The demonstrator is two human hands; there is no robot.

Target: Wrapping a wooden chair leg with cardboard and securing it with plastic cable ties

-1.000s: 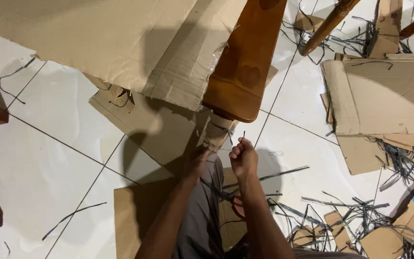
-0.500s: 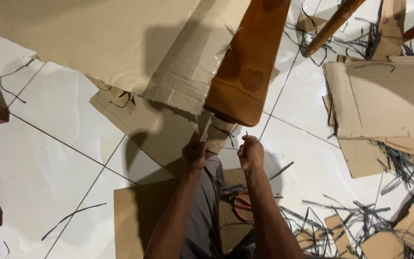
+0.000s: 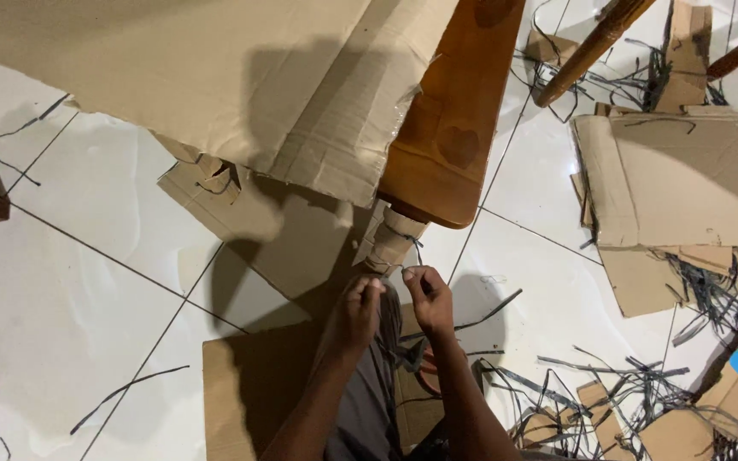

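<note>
Pinching a thin dark strap [image 3: 395, 271] between them, the left hand [image 3: 359, 309] and right hand [image 3: 426, 299] meet just near of the cardboard-wrapped furniture leg [image 3: 389, 242], fingers closed narrow on it, seemingly to cinch the wrapping tight there.

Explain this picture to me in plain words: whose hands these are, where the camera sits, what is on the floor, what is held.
There is no machine: a person works with bare hands, and one camera on their head looks down. The left hand and right hand pinch a thin dark strap at a cardboard-wrapped leg of brown wooden furniture. A big cardboard sheet leans across the top. On the white tiled floor lie more cardboard pieces and many cut dark strips.
</note>
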